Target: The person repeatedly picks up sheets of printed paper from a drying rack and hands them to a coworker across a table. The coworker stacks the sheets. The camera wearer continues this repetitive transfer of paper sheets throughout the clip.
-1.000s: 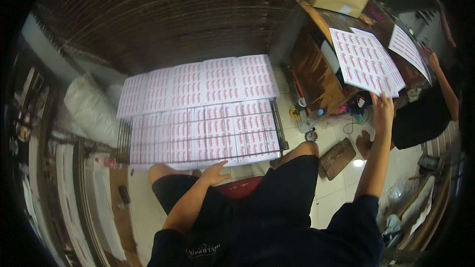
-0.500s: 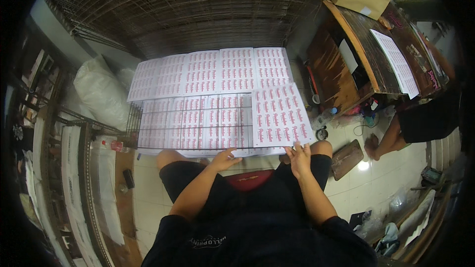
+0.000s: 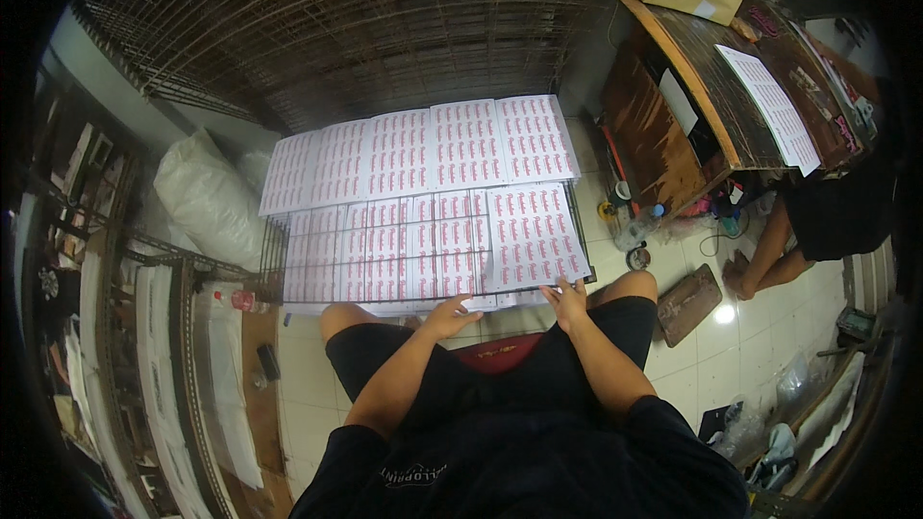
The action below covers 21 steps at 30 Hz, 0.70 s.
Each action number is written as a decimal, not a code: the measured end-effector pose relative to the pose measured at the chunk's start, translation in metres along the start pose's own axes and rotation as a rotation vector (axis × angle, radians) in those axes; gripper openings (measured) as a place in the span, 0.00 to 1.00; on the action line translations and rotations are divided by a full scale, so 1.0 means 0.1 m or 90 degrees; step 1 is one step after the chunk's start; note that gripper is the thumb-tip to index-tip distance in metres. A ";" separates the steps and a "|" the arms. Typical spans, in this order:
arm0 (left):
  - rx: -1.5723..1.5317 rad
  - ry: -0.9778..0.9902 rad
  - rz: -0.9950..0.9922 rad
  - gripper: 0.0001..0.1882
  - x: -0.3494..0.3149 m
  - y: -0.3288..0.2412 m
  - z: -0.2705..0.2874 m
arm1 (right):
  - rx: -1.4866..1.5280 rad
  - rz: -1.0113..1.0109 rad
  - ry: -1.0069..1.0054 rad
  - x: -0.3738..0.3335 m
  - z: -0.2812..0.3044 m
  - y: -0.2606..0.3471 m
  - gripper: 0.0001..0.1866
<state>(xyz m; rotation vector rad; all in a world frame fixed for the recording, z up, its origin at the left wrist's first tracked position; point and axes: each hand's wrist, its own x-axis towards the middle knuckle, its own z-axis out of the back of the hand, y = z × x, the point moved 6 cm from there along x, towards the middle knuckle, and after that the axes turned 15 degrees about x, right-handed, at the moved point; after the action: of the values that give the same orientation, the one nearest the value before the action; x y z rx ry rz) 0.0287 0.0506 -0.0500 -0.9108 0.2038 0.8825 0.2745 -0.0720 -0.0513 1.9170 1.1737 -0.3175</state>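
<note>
My right hand [image 3: 567,304] is at the front edge of a white printed sheet [image 3: 538,234] with rows of red lettering. Its fingertips pinch that edge, and the sheet lies over the right end of a wire rack [image 3: 586,279]. Nearer the middle of the rack's front edge, my left hand [image 3: 449,317] holds nothing, its fingers apart. Similar sheets [image 3: 396,152] form a row along the far side. More printed sheets [image 3: 375,240] show beneath the wires at the front.
Tall stacked wire racks [image 3: 385,29] rise behind. To the right stand a wooden cabinet [image 3: 649,125] and a person's bare leg [image 3: 769,255]. A plastic sack [image 3: 207,192] leans at left, beside shelving [image 3: 178,356]. A small wooden board [image 3: 690,305] lies on the floor.
The right-hand sheet has shifted left and straightened, lying more in line with the rack. My right hand moved left with it. My left hand stayed near the front edge.
</note>
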 end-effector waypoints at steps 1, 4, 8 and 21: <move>0.003 0.001 0.000 0.40 0.01 0.00 0.00 | -0.003 0.000 -0.003 0.02 0.01 0.00 0.22; 0.016 0.004 0.008 0.40 0.00 0.02 -0.02 | -0.019 -0.002 -0.012 0.04 0.00 -0.01 0.22; 0.031 -0.002 0.005 0.40 -0.01 0.00 -0.02 | -0.038 -0.006 -0.008 0.08 0.00 -0.03 0.22; 0.059 0.027 0.024 0.40 -0.06 -0.05 -0.01 | -0.056 -0.032 -0.035 0.22 0.13 -0.12 0.20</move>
<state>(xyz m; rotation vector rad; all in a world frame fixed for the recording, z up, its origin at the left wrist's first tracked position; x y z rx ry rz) 0.0283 0.0449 -0.0443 -0.8419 0.2978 0.8822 0.2790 -0.0667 -0.0783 1.7949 1.1817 -0.3378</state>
